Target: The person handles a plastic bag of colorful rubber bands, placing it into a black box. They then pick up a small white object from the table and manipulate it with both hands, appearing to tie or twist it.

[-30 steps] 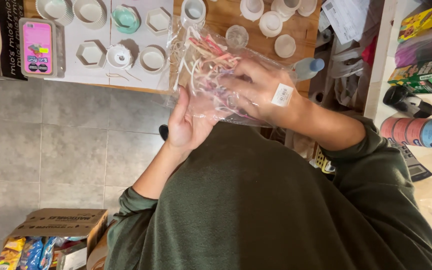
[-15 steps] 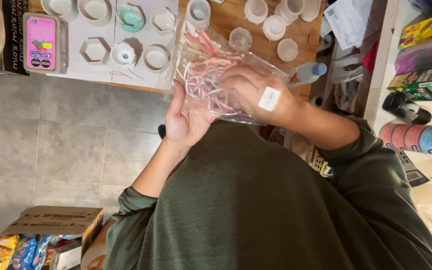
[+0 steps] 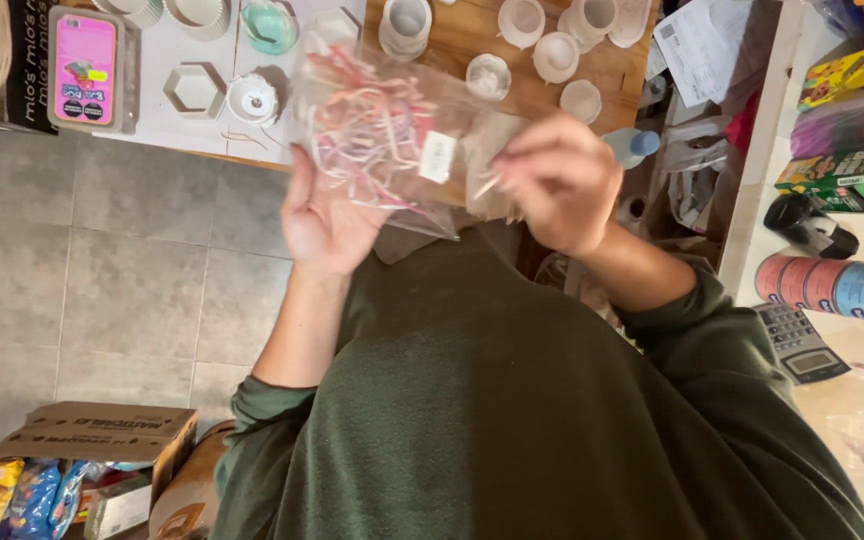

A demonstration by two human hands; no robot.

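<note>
Here, left hand [image 3: 324,222] open-palmed under a clear bag [image 3: 402,140] of pink and white strips, cradling its lower edge. Right hand [image 3: 557,180] pinched on the bag's right end, fingers [image 3: 522,160] closed around crumpled plastic, possibly also a thin strip, hard to tell through the glare. Bag held up above the desk [image 3: 472,40], over white moulds [image 3: 197,88] and small cups [image 3: 557,55]. Beyond, cans [image 3: 832,285] and a calculator [image 3: 800,345] at right, a cardboard box [image 3: 102,430] on the floor at left.
</note>
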